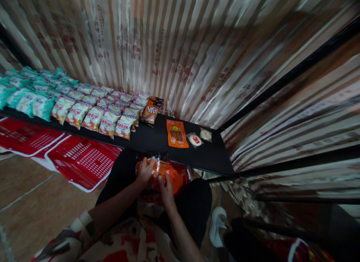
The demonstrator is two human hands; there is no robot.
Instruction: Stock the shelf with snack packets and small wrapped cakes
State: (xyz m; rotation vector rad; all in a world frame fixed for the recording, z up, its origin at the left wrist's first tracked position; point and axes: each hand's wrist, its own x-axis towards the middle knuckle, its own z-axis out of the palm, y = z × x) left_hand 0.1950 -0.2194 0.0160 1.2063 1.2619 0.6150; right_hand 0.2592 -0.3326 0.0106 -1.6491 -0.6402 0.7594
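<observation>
Between my knees, several shiny orange snack bags [174, 178] lie bunched together at the shelf's front edge, in or over a red basket. My left hand [145, 172] is closed on a bag at the left of the bunch, its fingertips near a clear, glossy strip of wrapping. My right hand [166, 188] grips the lower middle of the same bunch, thumb and fingers bent against the orange film. How many bags each hand holds is hard to make out. Beyond them, an orange flat packet [177, 133] lies on the black shelf [152, 138].
Right of the packet lie two small round wrapped cakes [195, 140]. White-and-orange snack bags [93, 118] and teal bags [43, 106] stand in rows at left, with an orange bag [150, 111] ending the row. Red baskets [84, 160] sit below; a striped curtain [174, 48] hangs behind.
</observation>
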